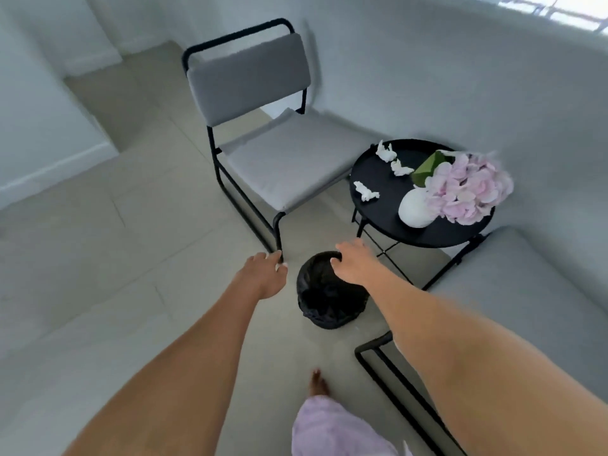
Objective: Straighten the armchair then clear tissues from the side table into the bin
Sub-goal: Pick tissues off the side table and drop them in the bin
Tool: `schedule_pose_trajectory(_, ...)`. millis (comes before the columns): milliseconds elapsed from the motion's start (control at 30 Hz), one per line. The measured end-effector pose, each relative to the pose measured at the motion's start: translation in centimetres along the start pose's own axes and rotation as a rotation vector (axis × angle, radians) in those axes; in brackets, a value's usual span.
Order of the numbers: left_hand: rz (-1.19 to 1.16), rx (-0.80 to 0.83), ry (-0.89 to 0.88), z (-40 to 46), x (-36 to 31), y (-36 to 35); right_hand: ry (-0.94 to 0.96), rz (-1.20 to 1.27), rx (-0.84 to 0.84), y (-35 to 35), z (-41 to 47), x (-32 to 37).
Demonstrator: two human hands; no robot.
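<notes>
A grey-cushioned armchair [289, 166] with a black metal frame stands at an angle to the wall. To its right is a round black side table [388, 205] with three crumpled white tissues [366, 191] [400, 168] [385, 151] on it. A small bin lined with a black bag [325, 297] sits on the floor in front of both. My left hand [263, 274] reaches out in front of the chair's front leg, fingers loosely apart, holding nothing. My right hand [353, 263] hovers over the bin's far rim, fingers spread and empty.
A white vase [415, 209] with pink flowers [467, 189] and a green tissue box [427, 167] stand on the table. A grey sofa [533, 307] with a black frame fills the right side. Pale tiled floor [115, 258] lies to the left. My bare foot [318, 383] is below.
</notes>
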State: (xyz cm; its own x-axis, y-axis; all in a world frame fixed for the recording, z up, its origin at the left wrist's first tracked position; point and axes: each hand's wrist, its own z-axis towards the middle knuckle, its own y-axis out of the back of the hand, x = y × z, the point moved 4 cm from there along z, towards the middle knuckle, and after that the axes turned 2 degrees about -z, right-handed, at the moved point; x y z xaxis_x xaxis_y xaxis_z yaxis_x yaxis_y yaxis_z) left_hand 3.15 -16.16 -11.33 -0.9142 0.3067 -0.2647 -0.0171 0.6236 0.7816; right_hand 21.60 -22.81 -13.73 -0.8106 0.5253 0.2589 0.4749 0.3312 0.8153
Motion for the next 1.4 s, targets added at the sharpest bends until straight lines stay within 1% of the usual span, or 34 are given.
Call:
schedule_pose_trajectory(100, 0.080, 0.048, -0.089, 4.7, -2.1, 2.1, -0.108, 0.030, -0.001, 1.3, 2.6, -2.0)
schedule_pose_trajectory(200, 0.122, 0.108, -0.149, 8.8, -4.4, 3.4, -0.212, 0.118, 0.007, 2.6, 4.1, -3.8)
schedule_pose_trajectory(300, 0.186, 0.164, -0.248, 11.9, -7.1, 4.3, -0.304, 0.138, -0.020, 3.6, 5.5, -5.3)
schedule_pose_trajectory(433, 0.265, 0.211, -0.354, 17.1, -9.8, 6.0, -0.443, 0.229, -0.055, 5.0, 7.8, -6.2)
schedule_pose_trajectory(567, 0.349, 0.235, -0.455, 22.6, -12.3, 7.7, -0.593, 0.384, -0.124, 6.4, 9.7, -6.6)
schedule_pose_trajectory(700, 0.464, 0.285, -0.534, 25.6, -14.9, 8.4, -0.708, 0.552, -0.169, 6.4, 10.1, -6.7)
schedule_pose_trajectory(867, 0.507, 0.316, -0.623, 28.3, -19.4, 8.1, -0.825, 0.698, -0.198, 5.5, 10.4, -8.1)
schedule_pose_trajectory(967, 0.479, 0.324, -0.648, 29.8, -21.6, 7.6, -0.842, 0.739, -0.193, 4.8, 11.1, -9.1)
schedule_pose_trajectory(1067, 0.462, 0.328, -0.634, 32.2, -23.1, 6.7, -0.820, 0.745, -0.217, 4.3, 12.7, -10.0)
schedule_pose_trajectory(1200, 0.424, 0.308, -0.628, 36.2, -24.2, 5.0, -0.855, 0.787, -0.348, 4.0, 15.2, -11.9)
schedule_pose_trajectory(1267, 0.405, 0.298, -0.631, 38.1, -24.4, 4.1, -0.920, 0.838, -0.446, 4.1, 15.7, -12.7)
schedule_pose_trajectory(1333, 0.435, 0.269, -0.648, 40.1, -25.2, 3.0, -1.014, 0.928, -0.538, 4.0, 16.0, -13.9)
schedule_pose_trajectory(1400, 0.451, 0.265, -0.665, 41.6, -26.0, 1.9, -1.078, 0.962, -0.637, 4.0, 16.0, -14.7)
